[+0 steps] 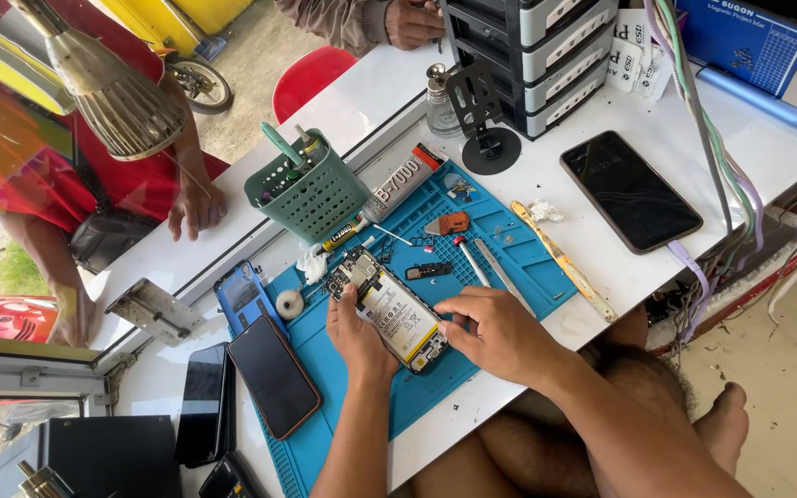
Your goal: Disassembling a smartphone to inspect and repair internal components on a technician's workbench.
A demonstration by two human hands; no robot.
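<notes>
An opened phone [389,309] with its battery and circuit board showing lies on the blue work mat [509,235]. My left hand [354,337] grips its left edge, thumb on the battery. My right hand [495,330] rests at the phone's lower right end, fingers curled over that corner. A screwdriver [469,260] and a small black part [428,270] lie just beyond the phone on the mat.
A green tool basket [311,194], glue tube [394,189], black stand [486,138] and drawer unit [537,55] stand behind. A black phone [629,191] charges at right; two more phones [274,376] lie at left. Other people's hands [197,207] rest beyond the counter.
</notes>
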